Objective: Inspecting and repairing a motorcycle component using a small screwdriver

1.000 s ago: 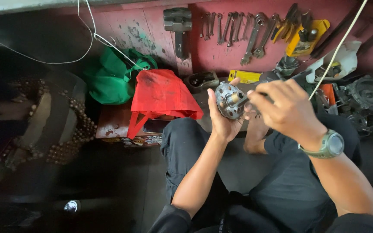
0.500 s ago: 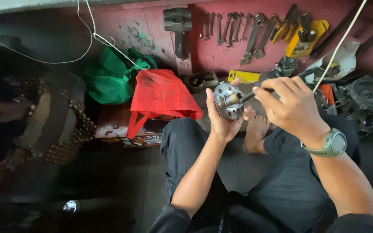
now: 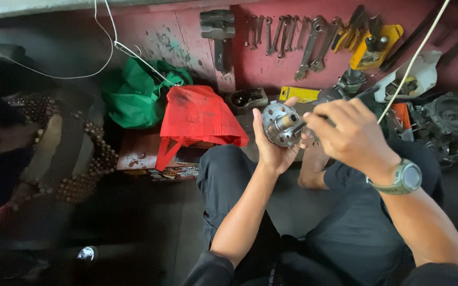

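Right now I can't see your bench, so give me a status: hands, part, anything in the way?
Left hand cradles round metal hub. Right hand holds a thin tool at its centre shaft. Nothing between hands and hub; red bag sits clear to the left.

red wall [image 3: 197,42] at the back with a row of spanners [image 3: 287,37] hanging on it, plus a dark chunky tool [image 3: 217,32] hung to their left. yellow holder [image 3: 375,45] with pliers on the right. green bag [image 3: 136,95] slumped beside a red bag [image 3: 200,116], touching. small yellow box [image 3: 299,94] near a little grey tray [image 3: 247,98]. white cord [image 3: 107,53] trails across the wall. grey engine casing [image 3: 451,119] far right. beaded seat cover [image 3: 64,153] on the left.
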